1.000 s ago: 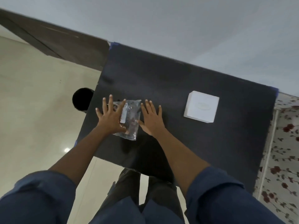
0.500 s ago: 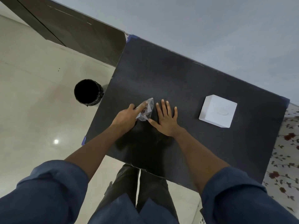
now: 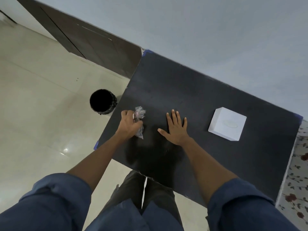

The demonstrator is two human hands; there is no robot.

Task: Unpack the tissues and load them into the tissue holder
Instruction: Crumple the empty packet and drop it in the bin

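Note:
My left hand (image 3: 129,125) is closed around a crumpled clear plastic wrapper (image 3: 139,114), which sticks out above and below the fist near the left edge of the black table (image 3: 191,90). Flat on the table a little to the right lies my right hand (image 3: 175,129), palm down, fingers spread, holding nothing. A white square tissue holder (image 3: 226,124) with an oval slot in its lid stands on the right part of the table, about a hand's length from my right hand. No loose tissues show.
A black round bin (image 3: 102,101) stands on the pale tiled floor just left of the table. A dark wooden door (image 3: 93,42) runs along the wall behind it. A floral cloth (image 3: 296,180) lies past the table's right edge.
The flat wrapper has been scrunched into my left fist and carried left toward the table's edge. My right hand has come off it and now lies flat apart from it.

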